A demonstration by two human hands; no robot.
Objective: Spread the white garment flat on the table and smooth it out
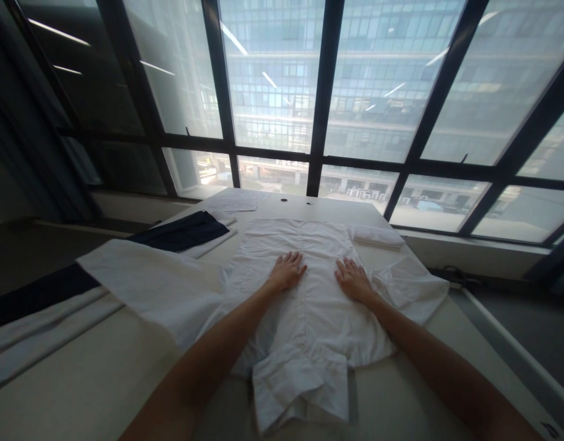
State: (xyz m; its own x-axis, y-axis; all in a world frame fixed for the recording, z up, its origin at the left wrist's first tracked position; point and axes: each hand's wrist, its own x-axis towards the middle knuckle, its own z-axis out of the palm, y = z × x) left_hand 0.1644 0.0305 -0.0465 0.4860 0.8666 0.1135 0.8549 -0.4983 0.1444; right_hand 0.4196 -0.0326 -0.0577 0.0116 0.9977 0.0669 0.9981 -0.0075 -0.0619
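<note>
A white shirt lies spread flat in the middle of the pale table, its collar end toward me and its hem toward the far window. The cloth is thin, lightly creased, with a seam running down its centre; one sleeve reaches out to the right, and the near end is bunched into folds. My left hand rests palm down on it, fingers spread, just left of the seam. My right hand lies flat beside it, fingers open too. To the left lies another white cloth, and beyond it a dark navy garment.
</note>
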